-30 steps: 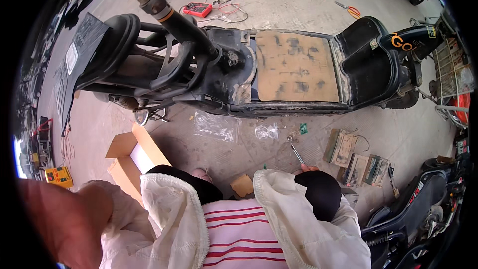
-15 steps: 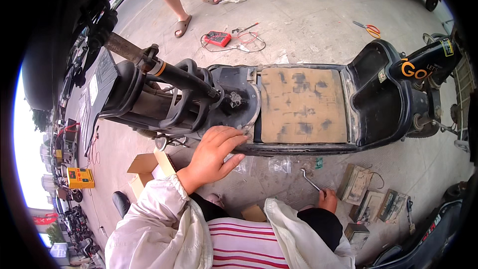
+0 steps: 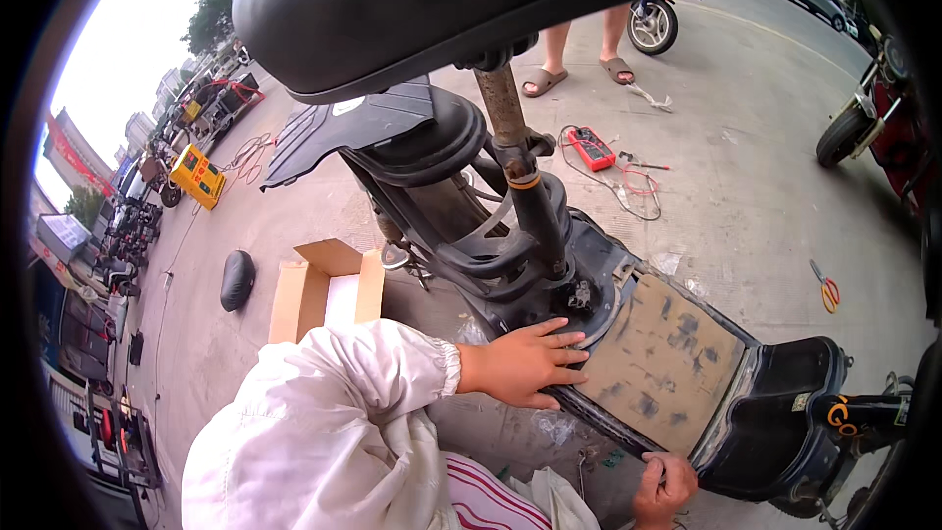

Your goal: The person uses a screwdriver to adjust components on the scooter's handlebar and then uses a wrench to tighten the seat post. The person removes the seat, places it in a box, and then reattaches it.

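A stripped black electric scooter (image 3: pixel 628 270) stands before me, its seat tipped up overhead. A flat, dirt-smudged brown cardboard sheet (image 3: pixel 667 353) lies in its deck recess. My left hand (image 3: pixel 530 363) rests with spread fingers on the near front edge of the deck, the fingertips by the cardboard's corner. Further right along the near rim, my right hand (image 3: pixel 665 491) has its fingers curled at the deck edge; their undersides are hidden. On the ground between my hands and body lies a thin metal wrench (image 3: pixel 582 474), apart from the right hand.
An opened cardboard box (image 3: pixel 290 294) and a dark padded piece (image 3: pixel 237 281) are at left. Beyond the scooter lie a red multimeter (image 3: pixel 590 149) with leads and orange-handled scissors (image 3: pixel 830 294). Another person's sandalled feet (image 3: pixel 546 81) are at the back. A yellow box (image 3: pixel 197 177) stands far left.
My view has swung left and up, bringing the tipped seat in. My left hand has come down onto the deck edge. My right hand has moved from the wrench's end to the deck rim.
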`<state>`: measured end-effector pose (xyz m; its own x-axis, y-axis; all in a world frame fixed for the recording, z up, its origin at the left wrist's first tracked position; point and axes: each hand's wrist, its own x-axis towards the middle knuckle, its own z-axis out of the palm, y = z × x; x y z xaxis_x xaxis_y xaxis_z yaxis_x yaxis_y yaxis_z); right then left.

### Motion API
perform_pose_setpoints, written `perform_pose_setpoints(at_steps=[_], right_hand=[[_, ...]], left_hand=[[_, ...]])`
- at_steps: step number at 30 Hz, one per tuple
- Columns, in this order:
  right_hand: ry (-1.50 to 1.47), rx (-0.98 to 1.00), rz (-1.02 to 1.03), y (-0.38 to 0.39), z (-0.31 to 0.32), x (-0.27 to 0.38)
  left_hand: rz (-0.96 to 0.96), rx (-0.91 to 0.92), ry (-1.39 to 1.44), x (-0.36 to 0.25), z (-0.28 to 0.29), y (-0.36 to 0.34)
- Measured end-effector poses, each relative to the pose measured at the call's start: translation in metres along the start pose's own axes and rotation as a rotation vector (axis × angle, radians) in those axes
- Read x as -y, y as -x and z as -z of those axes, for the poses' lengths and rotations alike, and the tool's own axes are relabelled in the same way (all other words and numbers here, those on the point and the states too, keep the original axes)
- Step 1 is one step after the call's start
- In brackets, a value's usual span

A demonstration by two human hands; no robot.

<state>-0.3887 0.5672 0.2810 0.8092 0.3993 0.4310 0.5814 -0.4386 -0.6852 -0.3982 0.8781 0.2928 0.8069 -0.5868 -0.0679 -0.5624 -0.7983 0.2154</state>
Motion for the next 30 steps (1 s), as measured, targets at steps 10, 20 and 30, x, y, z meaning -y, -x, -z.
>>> perform_pose_setpoints(at_steps=[10, 20, 30], right_hand=[[0.066, 0.218, 0.221, -0.021, -0.026, 0.024], [-0.382, 0.512, 0.117, -0.088, -0.077, 0.104], [-0.835, 0.916, -0.314, -0.111, -0.103, 0.165]], left_hand=[[1.101, -1.824, 1.492, 0.099, 0.092, 0.227], [0.641, -1.259, 1.689, 0.175, 0.185, 0.261], [0.432, -1.256, 1.575, 0.039, 0.135, 0.315]])
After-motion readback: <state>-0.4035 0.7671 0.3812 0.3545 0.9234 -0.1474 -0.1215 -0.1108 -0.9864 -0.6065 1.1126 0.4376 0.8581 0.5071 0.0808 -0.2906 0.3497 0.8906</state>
